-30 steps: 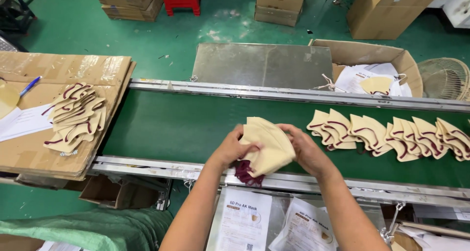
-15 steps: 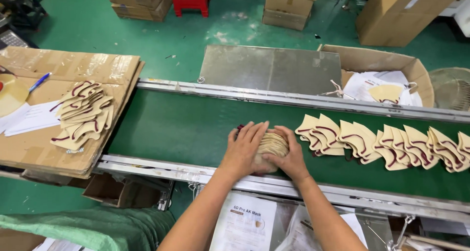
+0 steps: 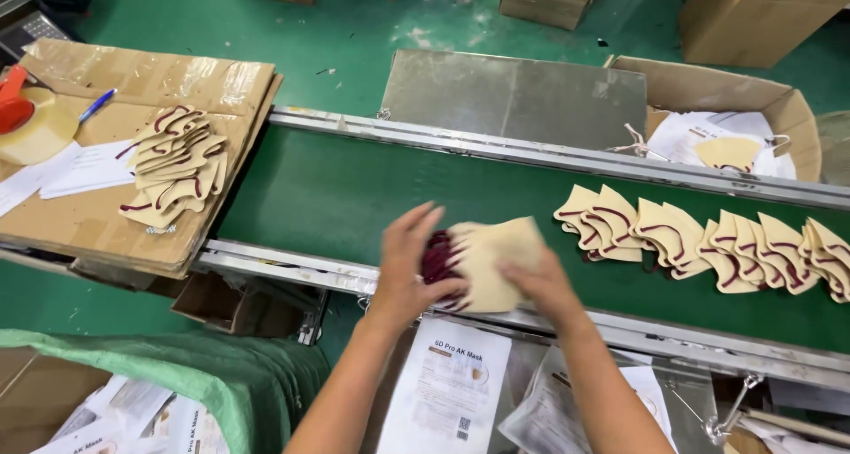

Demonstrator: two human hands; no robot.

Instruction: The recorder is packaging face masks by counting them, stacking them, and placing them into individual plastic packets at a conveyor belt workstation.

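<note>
fingers of both hands grip a stack of masks (image 3: 482, 264) — left hand (image 3: 409, 264) spread at its dark-strapped end, right hand (image 3: 540, 281) beneath; pressed flat on the belt (image 3: 336, 193) a moment ago, it's now lifted at the near rail, gathered.

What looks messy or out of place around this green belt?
Mostly tidy. The row of masks on the belt lies in an even overlap, but the pile of masks on the cardboard to the left is fanned out unevenly. Both hands, left and right, hold a stack of masks.
</note>
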